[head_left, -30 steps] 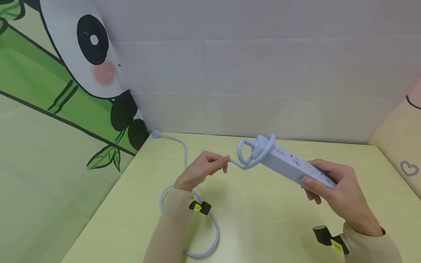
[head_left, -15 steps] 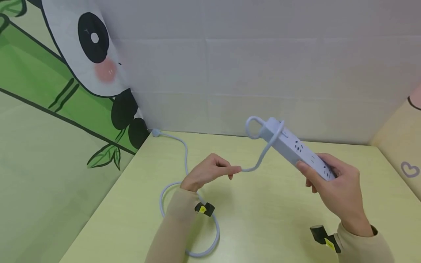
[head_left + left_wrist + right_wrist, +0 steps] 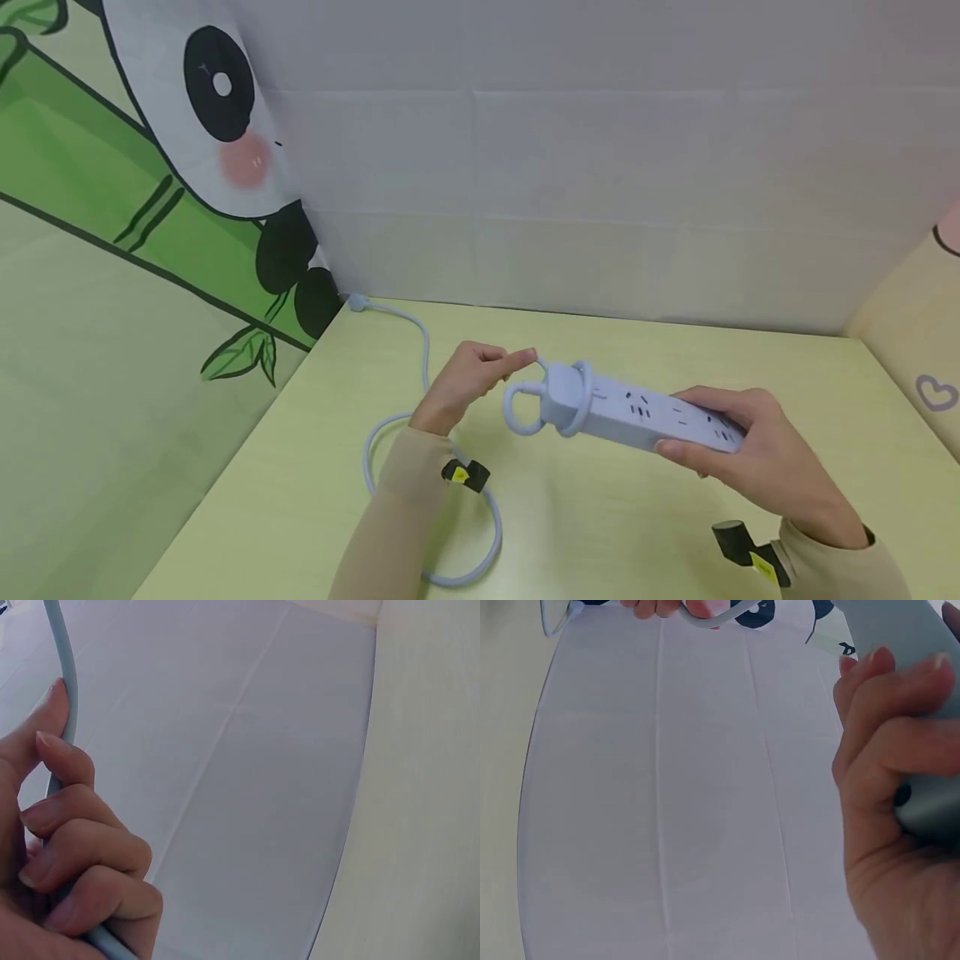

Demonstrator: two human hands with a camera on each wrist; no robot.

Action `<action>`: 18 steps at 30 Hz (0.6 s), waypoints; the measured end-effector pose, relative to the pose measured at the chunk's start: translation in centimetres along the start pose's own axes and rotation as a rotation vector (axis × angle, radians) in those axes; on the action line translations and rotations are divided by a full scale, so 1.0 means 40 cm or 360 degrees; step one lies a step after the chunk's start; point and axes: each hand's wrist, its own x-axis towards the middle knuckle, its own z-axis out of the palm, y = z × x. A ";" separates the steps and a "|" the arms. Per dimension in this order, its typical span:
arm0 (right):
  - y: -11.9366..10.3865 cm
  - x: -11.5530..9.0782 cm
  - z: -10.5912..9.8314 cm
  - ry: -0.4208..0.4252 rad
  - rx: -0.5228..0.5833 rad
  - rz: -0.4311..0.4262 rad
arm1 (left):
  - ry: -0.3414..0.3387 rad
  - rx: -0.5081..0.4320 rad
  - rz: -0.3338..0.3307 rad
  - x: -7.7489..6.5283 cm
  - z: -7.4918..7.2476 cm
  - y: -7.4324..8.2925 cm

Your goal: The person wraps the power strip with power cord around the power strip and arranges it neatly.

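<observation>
My right hand [image 3: 757,450] grips the near end of a white power strip [image 3: 637,414], its socket face turned up, held above the table. In the right wrist view the fingers [image 3: 900,750] wrap the strip's underside. A turn of the cord [image 3: 581,400] circles the strip's far end, and a small loop sticks out beyond it. My left hand [image 3: 468,383] pinches the cord just left of that end. The left wrist view shows the cord [image 3: 64,652] running through its curled fingers [image 3: 97,847].
From the left hand the cord's slack [image 3: 491,533] curves over the pale yellow table [image 3: 615,533], partly hidden by the left sleeve [image 3: 397,517]. Its plug [image 3: 357,303] lies at the back left corner. A white wall covering [image 3: 600,167] rises behind the table.
The power strip rose and tilted, then came down and left, lying flatter now. The left hand moved right, then back up beside the strip's end, keeping the cord. The loop round the strip looks tighter.
</observation>
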 end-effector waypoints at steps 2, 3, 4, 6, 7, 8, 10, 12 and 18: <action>0.003 0.002 0.001 -0.0068 -0.0021 -0.0048 | 0.0012 -0.0004 -0.0005 -0.001 0.000 0.002; 0.004 0.003 0.002 -0.0095 -0.0029 -0.0079 | 0.0011 -0.0007 -0.0002 -0.002 0.001 0.003; 0.005 0.004 0.002 -0.0121 -0.0034 -0.0104 | 0.0010 -0.0008 0.0004 -0.003 0.002 0.004; 0.005 0.007 0.003 -0.0187 -0.0027 -0.0142 | 0.0005 -0.0006 0.0022 -0.006 0.004 0.009; 0.004 0.008 0.003 -0.0221 -0.0026 -0.0152 | 0.0003 -0.0003 0.0034 -0.008 0.005 0.012; 0.003 0.009 0.003 -0.0256 -0.0026 -0.0161 | 0.0001 -0.0003 0.0047 -0.010 0.006 0.015; 0.000 0.011 0.004 -0.0324 -0.0021 -0.0156 | 0.0000 -0.0003 0.0066 -0.015 0.009 0.022; -0.004 0.014 0.006 -0.0384 -0.0031 -0.0130 | 0.0002 -0.0017 0.0080 -0.020 0.012 0.029; -0.006 0.019 0.015 -0.0505 -0.0117 -0.0079 | 0.0046 -0.0053 0.0116 -0.038 0.016 0.050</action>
